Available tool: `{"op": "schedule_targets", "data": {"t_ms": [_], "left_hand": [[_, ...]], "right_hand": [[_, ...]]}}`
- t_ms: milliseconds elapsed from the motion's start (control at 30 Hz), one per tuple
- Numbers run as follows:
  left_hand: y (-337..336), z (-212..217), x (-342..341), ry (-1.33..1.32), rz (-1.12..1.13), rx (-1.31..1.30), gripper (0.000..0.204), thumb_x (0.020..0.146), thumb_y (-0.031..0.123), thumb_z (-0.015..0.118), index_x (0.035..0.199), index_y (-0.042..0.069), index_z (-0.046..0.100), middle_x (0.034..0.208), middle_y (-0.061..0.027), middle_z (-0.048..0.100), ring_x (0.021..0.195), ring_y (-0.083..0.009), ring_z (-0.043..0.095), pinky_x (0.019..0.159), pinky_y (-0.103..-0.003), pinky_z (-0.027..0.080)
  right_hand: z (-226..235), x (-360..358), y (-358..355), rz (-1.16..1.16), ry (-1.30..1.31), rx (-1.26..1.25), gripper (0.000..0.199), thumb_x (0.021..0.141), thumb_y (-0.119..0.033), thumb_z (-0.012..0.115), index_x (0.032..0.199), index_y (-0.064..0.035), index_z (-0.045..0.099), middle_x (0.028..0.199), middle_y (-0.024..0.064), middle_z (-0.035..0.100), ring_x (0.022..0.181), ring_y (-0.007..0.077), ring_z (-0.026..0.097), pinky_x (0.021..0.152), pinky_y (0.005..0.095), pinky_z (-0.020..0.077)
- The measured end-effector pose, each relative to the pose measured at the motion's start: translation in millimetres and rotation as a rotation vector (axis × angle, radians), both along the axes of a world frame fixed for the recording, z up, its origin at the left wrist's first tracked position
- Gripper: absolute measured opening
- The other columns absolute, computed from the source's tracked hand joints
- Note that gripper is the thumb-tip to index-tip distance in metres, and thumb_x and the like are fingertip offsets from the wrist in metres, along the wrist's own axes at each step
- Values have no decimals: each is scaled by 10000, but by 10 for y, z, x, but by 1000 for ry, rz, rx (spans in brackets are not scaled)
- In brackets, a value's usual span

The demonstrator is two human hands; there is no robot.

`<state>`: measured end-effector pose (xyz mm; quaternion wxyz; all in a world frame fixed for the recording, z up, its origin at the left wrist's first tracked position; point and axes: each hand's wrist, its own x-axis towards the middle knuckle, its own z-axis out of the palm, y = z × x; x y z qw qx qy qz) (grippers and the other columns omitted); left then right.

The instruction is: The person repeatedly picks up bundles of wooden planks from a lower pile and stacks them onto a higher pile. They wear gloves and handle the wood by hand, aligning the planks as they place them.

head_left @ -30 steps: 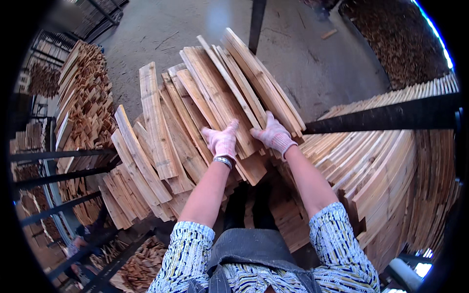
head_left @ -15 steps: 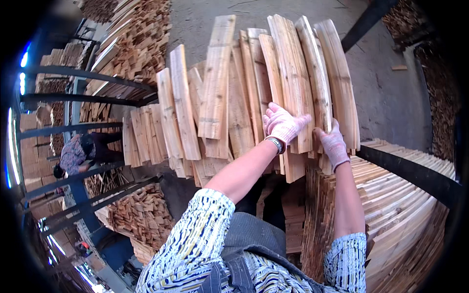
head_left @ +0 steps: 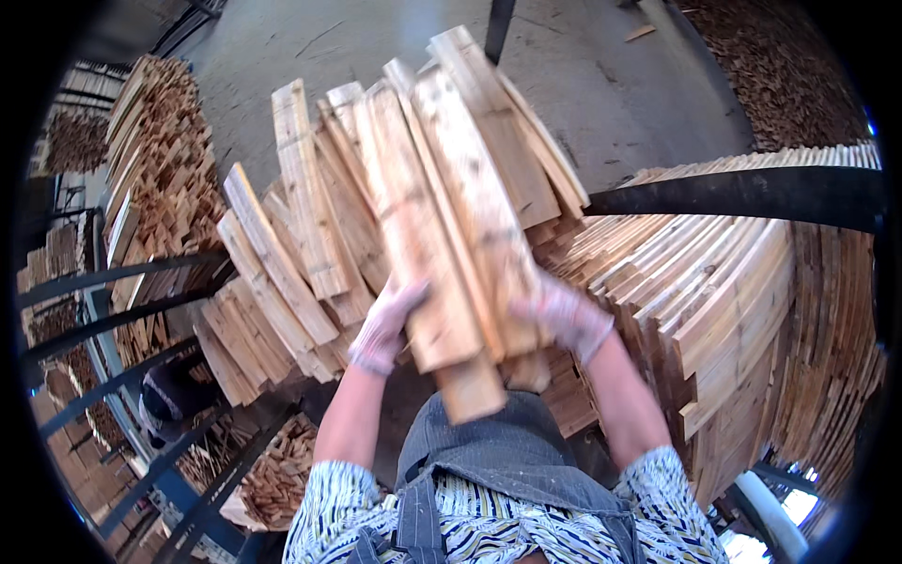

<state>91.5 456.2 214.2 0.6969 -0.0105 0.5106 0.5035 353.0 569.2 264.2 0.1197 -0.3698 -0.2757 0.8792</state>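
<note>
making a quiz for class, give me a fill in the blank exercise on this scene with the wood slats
1. Both hands wear ____.
2. The left hand and right hand grip a bundle of wooden ____ between them.
3. The black bar lies to the person's ____ side.
4. The floor beyond the bundle is ____ in colour.

Missing words: gloves; slats; right; grey

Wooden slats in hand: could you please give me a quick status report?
Left hand and right hand, both gloved, gripping a bundle of wooden slats from either side. Stacked slats close on the right, black rack bar above them.
</note>
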Motion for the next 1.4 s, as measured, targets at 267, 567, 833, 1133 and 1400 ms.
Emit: {"op": "schedule_targets", "data": {"t_ms": [267,567,833,1133,1400], "left_hand": [[-591,-506,-256,-94,-2,-94,888,850,277,833,1539,71,312,1299,-116,621,1125,-248,658,986,-402,554],[-330,-120,43,216,-37,-106,696,891,148,788,1444,60,375,1195,-100,649,1058,-218,656,926,-379,564],[-720,1196,513,360,3,118,614,882,293,744,1373,12,506,1216,-126,635,1070,-269,649,929,-450,571],[-577,2195,1233,560,-390,346,595,955,454,654,1337,3,591,1268,-149,632,1148,-296,600,1019,-479,494],[-872,2993,4042,310,-543,759,785,851,367,767,1451,-16,436,1305,-153,593,1143,-319,618,1024,-470,514]], "right_hand": [[-918,-780,-602,33,-548,222,1088,839,-383,818,1597,12,145,1435,198,513,1314,268,502,1111,341,400],[-1063,-452,-667,50,-487,425,981,818,-384,720,1549,71,249,1324,288,607,1239,344,605,1040,359,474],[795,43,-655,135,-564,882,941,817,-375,741,1557,-6,292,1485,297,473,1325,421,530,1113,409,434],[2750,1586,-1253,-277,-501,1130,834,814,-212,731,1518,-33,321,1321,284,584,1227,429,591,1032,449,489],[3145,3986,-2456,-597,-704,1114,802,804,-243,760,1478,-31,381,1209,255,653,1155,366,651,971,414,524]]}}
